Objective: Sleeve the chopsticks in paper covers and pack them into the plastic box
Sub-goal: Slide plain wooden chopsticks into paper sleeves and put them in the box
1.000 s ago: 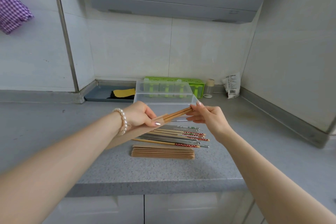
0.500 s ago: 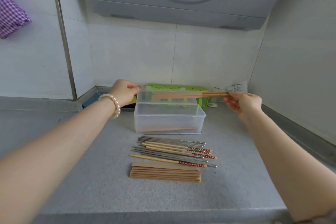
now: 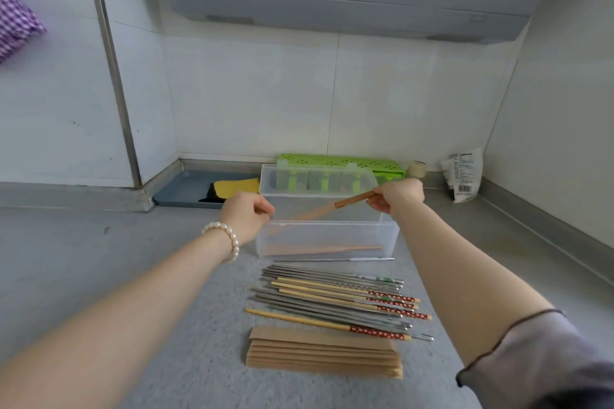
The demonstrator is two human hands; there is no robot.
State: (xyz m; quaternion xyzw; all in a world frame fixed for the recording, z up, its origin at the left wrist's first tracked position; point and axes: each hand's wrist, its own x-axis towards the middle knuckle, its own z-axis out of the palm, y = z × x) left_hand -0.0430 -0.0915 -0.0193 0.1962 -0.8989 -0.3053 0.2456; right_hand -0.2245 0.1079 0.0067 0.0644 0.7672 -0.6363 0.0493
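A clear plastic box [image 3: 388, 236] stands open on the grey counter, its lid raised behind it. One sleeved pair [image 3: 319, 249] lies on its floor. A second sleeved pair of chopsticks [image 3: 329, 209] slants down into the box, brown tips up at the right. My right hand [image 3: 398, 194] pinches those tips. My left hand [image 3: 247, 214] is closed at the box's left rim, at the low end of the sleeve. In front of the box lie several loose wooden and metal chopsticks [image 3: 335, 299] and a stack of brown paper covers [image 3: 322, 355].
A green perforated holder [image 3: 339, 163] stands behind the box. A grey tray with a yellow and black cloth [image 3: 232, 188] sits at the back left. A tape roll [image 3: 417, 169] and a white packet [image 3: 463, 176] are at the back right. One metal chopstick [image 3: 335, 260] lies along the box front.
The sleeved pair was level above the lid; now it has dropped and tilts into the box, left end low. Both hands have come down and closer together.
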